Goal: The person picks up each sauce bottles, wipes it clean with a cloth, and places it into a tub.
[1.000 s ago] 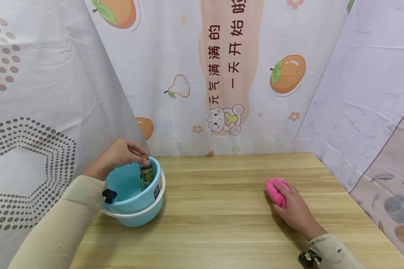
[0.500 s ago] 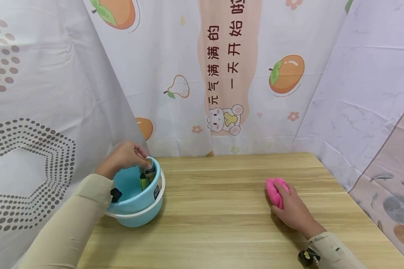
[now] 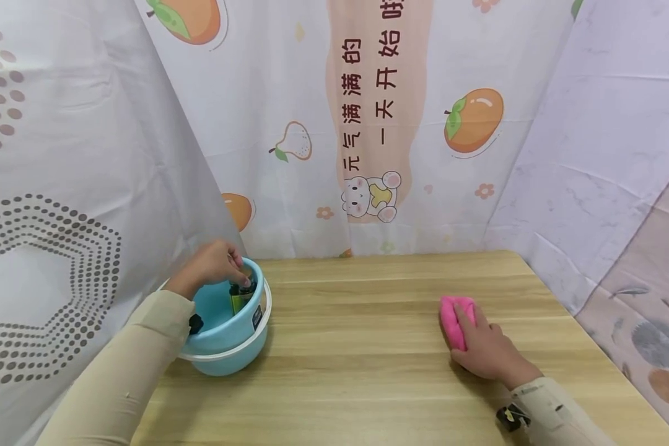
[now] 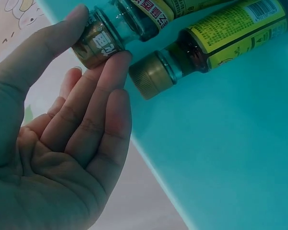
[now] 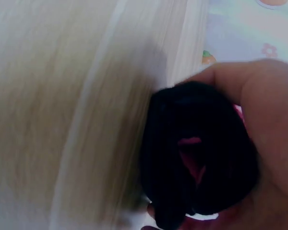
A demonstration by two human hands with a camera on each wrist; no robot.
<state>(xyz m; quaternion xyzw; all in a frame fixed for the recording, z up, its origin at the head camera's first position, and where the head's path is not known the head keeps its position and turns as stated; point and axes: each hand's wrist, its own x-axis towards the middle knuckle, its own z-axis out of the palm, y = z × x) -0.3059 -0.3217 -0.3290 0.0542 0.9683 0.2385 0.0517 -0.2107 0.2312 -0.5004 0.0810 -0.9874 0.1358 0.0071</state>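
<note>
My left hand (image 3: 212,266) reaches over the rim of a light blue bucket (image 3: 220,365) at the table's left. In the left wrist view, thumb and fingers pinch the gold cap of a glass bottle (image 4: 143,19). The bottle leans against the bucket's inside wall. Beside it, apart from the fingers, lies a second gold-capped bottle (image 4: 247,31) with a yellow label and dark contents. On the right, my right hand (image 3: 485,353) grips a bunched pink cloth (image 3: 451,325) on the tabletop. From the right wrist the cloth looks mostly dark, with pink in its fold.
The wooden table (image 3: 362,347) stretches between the bucket and the cloth. A white handle band (image 3: 256,334) hangs round the bucket. A printed curtain (image 3: 290,204) closes off the back, with more sheets at both sides.
My left hand has moved a little right and down, lowering the pinched bottle against the bucket's far-right wall. My right hand has stayed on the cloth, its fingers shifting slightly.
</note>
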